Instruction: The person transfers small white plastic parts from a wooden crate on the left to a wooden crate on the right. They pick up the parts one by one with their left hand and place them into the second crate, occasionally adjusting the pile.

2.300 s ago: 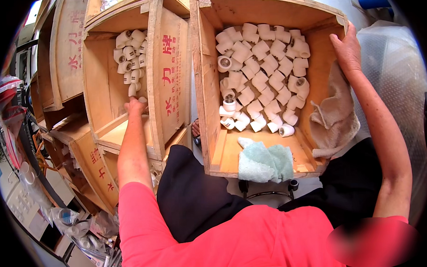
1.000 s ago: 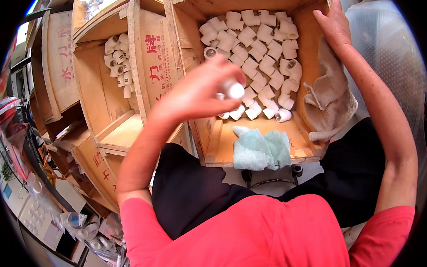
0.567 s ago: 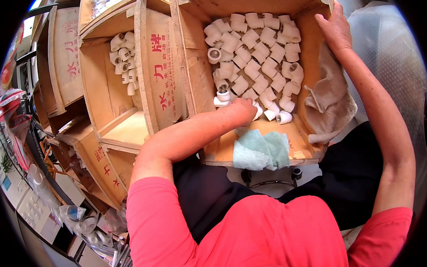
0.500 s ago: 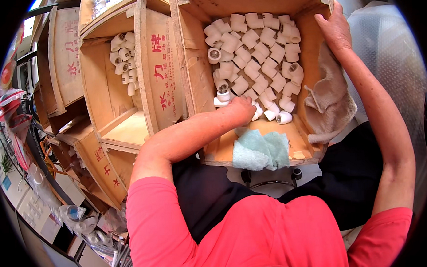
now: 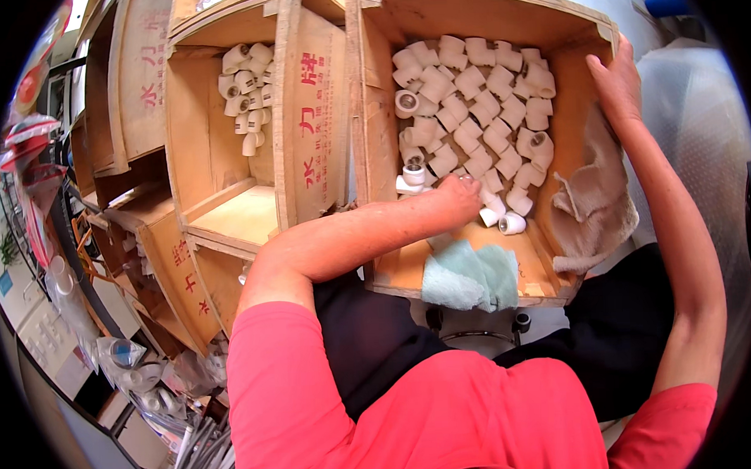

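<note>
White pipe elbows (image 5: 467, 136) lie in rows in a wooden box (image 5: 378, 85) in front of me. My left hand (image 5: 459, 200) reaches down to the nearer rows, its fingers curled beside an elbow (image 5: 492, 209); what they hold, if anything, is hidden under the hand. A loose elbow (image 5: 512, 223) sits just to the right of it. By my left wrist stands an upturned elbow (image 5: 413, 175) with a metal-lined opening. My right hand (image 5: 618, 81) grips the box's right wall near the far corner, thumb on the inner side.
A brown cloth (image 5: 594, 210) hangs over the right wall, and a pale green cloth (image 5: 469, 274) over the front edge. Left of the box, another wooden bin (image 5: 215, 141) holds more white fittings (image 5: 248, 94). Clear bubble wrap (image 5: 686, 124) stands at right.
The box and surroundings have shifted right in view. My left hand has moved with them and now covers a spot where an elbow showed beside its fingers. My right hand keeps its grip.
</note>
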{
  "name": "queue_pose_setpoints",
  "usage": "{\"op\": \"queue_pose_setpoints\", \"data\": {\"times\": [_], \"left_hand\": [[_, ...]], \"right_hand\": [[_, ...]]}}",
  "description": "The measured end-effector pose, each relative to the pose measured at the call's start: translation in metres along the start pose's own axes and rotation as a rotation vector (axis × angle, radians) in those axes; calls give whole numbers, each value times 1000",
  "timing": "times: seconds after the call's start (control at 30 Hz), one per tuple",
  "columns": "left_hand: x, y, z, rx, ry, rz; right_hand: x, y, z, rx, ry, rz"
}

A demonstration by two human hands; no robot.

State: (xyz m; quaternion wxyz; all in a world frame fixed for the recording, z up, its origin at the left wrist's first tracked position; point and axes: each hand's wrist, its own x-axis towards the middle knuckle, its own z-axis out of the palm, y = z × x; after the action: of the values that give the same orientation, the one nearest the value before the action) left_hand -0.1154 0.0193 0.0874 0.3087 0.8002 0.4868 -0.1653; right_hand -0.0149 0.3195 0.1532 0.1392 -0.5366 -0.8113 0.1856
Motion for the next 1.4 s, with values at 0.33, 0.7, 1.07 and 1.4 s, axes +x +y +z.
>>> {"op": "queue_pose_setpoints", "data": {"times": [0.33, 0.7, 1.07, 1.4], "left_hand": [[-163, -105, -198, -1356, 503, 60], [-234, -265, 4, -1525, 1359, -932], [-174, -300, 95, -1329, 984, -1048], [-201, -288, 122, -1266, 843, -1167]], "right_hand": [[-1, 1, -3, -20, -4, 24], [-1, 2, -3, -34, -4, 10], [-1, 1, -3, -40, 0, 13], [-2, -5, -6, -54, -28, 66]]}}
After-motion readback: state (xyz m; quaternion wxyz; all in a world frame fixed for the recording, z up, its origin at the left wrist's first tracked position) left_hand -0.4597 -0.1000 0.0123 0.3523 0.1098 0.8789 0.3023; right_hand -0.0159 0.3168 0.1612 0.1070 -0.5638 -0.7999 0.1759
